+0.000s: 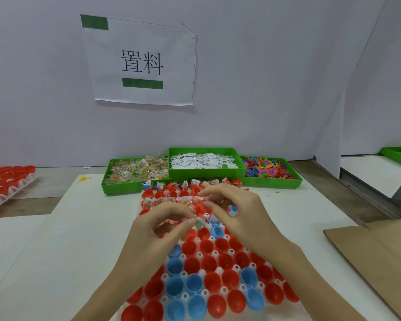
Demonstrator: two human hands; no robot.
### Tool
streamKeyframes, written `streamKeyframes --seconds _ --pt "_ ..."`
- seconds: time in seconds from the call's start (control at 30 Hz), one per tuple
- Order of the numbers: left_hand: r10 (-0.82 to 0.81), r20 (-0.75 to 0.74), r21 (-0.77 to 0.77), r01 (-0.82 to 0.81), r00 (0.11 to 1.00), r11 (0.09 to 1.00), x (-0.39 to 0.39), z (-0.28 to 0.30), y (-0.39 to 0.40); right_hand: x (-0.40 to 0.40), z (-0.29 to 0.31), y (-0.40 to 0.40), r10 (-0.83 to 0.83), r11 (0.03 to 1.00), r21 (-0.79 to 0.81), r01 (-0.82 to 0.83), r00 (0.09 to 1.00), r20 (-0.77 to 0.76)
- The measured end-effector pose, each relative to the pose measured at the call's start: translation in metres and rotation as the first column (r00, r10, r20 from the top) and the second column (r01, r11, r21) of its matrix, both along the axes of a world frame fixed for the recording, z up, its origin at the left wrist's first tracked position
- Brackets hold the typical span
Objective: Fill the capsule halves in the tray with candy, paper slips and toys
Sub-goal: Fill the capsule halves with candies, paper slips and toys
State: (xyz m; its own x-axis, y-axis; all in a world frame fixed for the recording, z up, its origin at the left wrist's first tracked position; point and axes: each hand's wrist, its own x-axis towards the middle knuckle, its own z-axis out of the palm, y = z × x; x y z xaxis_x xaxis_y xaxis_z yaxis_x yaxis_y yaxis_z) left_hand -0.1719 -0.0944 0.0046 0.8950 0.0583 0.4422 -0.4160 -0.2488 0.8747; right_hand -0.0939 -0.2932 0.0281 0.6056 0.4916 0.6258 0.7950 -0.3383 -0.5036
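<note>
Fingers (190,222) of the left hand (158,230) pinch a small candy packet (200,223) over the middle of the tray (220,269).

From the head camera, the right hand (236,212) hangs just right of it with bent fingers; I cannot tell if it holds anything. Red and blue capsule halves (208,265) sit in the white tray at the bottom middle, open side up. Cups in the far rows have candy and paper slips in them. Behind the tray stand three green bins: candy (137,169) on the left, paper slips (202,159) in the middle, bright toys (270,169) on the right. Another tray of red halves (5,181) lies at the left edge. Brown cardboard (377,251) lies at the lower right.
</note>
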Motion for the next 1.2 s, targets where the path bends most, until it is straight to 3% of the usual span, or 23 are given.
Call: streamKeyframes --seconds 0.23,0.37,0.47,0.77,0.93,1.2 --pt "0.028 -0.012 -0.138 -0.03 1.0 0.99 0.001 0.001 -0.014 -0.004 -0.009 -0.005 0.085 0.992 -0.098 -0.077 0.993 0.079" --pt "0.057 0.02 -0.061 -0.056 0.998 0.997 0.012 0.013 -0.021 0.0 0.003 -0.015 0.131 0.99 0.091 -0.111 0.961 -0.244" --pt "0.016 0.081 0.059 -0.021 0.997 0.998 0.032 0.029 -0.035 0.013 0.015 -0.038 0.158 0.979 0.184 -0.09 0.902 -0.401" --pt "-0.062 0.039 0.381 0.043 0.997 0.923 0.109 0.016 -0.106 0.053 0.008 -0.109 -0.01 0.998 0.042 0.052 0.739 -0.673" --pt "-0.101 -0.074 0.491 0.125 0.992 0.862 0.132 0.003 -0.108 0.065 -0.011 -0.11 -0.157 0.987 -0.083 0.139 0.691 -0.706" --pt "-0.129 -0.131 0.491 0.177 0.983 0.853 0.14 -0.006 -0.107 0.067 -0.016 -0.102 -0.358 0.93 -0.29 0.224 0.726 -0.588"
